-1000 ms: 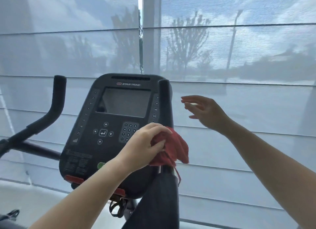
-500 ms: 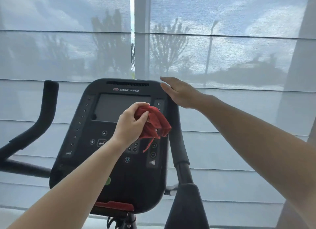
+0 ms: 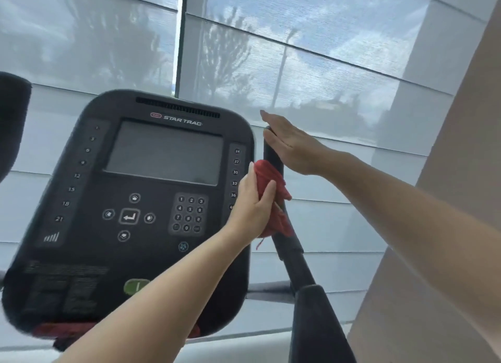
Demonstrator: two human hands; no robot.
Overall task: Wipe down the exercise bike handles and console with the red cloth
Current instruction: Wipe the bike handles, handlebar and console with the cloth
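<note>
- Both hands are up at the right handle (image 3: pixel 273 156), the black upright bar just right of the console (image 3: pixel 151 213).
- Her or his left hand (image 3: pixel 253 202) is clenched around the red cloth (image 3: pixel 273 200), pressing it against the right handle a little below the bar's top.
- That cloth is bunched and wraps partway round the bar, with a loose corner and a thread hanging below the left hand.
- Higher up, the right hand (image 3: pixel 291 146) is spread flat with fingers straight, grasping nothing; its palm lies against the top of the right handle, above the cloth.
- Left of the bar, the console faces the person, tilted a bit, with a dark blank screen (image 3: pixel 165 152), a number keypad (image 3: pixel 189 214) and arrow keys around an enter key (image 3: pixel 129 217).
- A green button (image 3: pixel 135 286) shows low on the console, partly behind the left forearm.
- Far left of the console, the rounded end of the left handle (image 3: pixel 12 113) pokes into view, well apart from both hands.
- Behind it all hang pale window blinds (image 3: pixel 325 64), with trees and cloudy sky showing dimly through them.
</note>
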